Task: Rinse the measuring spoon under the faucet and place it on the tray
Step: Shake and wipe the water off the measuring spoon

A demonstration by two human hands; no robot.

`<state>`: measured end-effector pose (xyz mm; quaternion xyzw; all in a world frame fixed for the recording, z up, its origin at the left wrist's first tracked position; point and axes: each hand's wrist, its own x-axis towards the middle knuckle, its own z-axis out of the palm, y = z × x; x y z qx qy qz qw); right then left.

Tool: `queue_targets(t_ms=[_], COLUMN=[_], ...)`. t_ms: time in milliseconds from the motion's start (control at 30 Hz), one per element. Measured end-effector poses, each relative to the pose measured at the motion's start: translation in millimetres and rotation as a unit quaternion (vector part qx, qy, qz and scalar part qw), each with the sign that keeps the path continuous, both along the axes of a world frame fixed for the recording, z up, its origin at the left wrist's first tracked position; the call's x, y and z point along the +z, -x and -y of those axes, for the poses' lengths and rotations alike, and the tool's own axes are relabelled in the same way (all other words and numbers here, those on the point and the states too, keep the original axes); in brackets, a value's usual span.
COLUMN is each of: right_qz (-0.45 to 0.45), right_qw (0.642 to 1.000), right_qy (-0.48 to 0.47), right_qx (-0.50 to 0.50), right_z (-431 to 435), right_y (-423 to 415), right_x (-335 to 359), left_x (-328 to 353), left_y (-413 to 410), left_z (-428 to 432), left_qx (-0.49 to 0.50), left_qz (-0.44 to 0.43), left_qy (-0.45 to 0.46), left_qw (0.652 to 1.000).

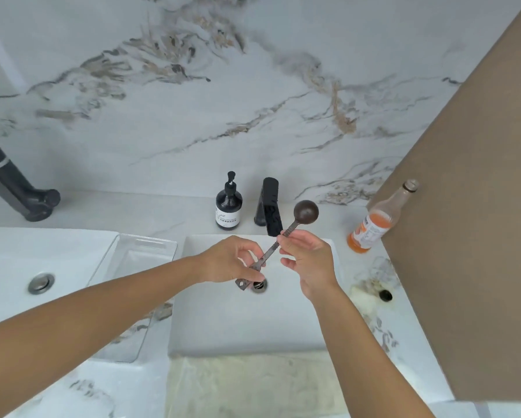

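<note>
A dark metal measuring spoon (306, 211) with a round bowl and a long thin handle is held slantwise over the white sink basin (223, 327). My left hand (227, 260) pinches the lower end of the handle. My right hand (309, 260) pinches the handle nearer the bowl. The bowl points up and to the right, beside the black faucet (270, 206). No water is visible running from the faucet. A clear plastic tray (150, 245) lies on the counter just left of the basin, partly hidden by my left forearm.
A black pump soap bottle (229, 206) stands left of the faucet. A bottle of orange liquid (374, 227) stands at the right, by a brown panel (479, 236). A second basin (27, 267) and another dark faucet (15, 188) are at the left. The drain (259, 285) sits below the spoon.
</note>
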<state>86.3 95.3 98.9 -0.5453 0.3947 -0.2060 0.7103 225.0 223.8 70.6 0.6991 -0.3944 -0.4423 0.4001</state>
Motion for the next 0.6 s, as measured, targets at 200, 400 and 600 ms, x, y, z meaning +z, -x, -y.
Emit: queue_targets(t_ms=[200,400,600], right_qz=[-0.004,0.033,0.074], right_qw=[0.997,0.997,0.993], right_qy=[-0.027,-0.045,-0.087], right_qx=[-0.069,-0.055,0.025], right_z=[-30,-48,-75], right_y=[10,7,-27], right_x=[-18,-26,-28], left_x=[-12,-13,-4], left_y=[2,-3,-31], left_z=[-17,-33,-80], left_qx=[-0.065,-0.088,-0.038], left_qz=[0.025,0.070,-0.076], left_qy=[-0.020,-0.023,-0.018], left_qw=[0.997,0.993,0.996])
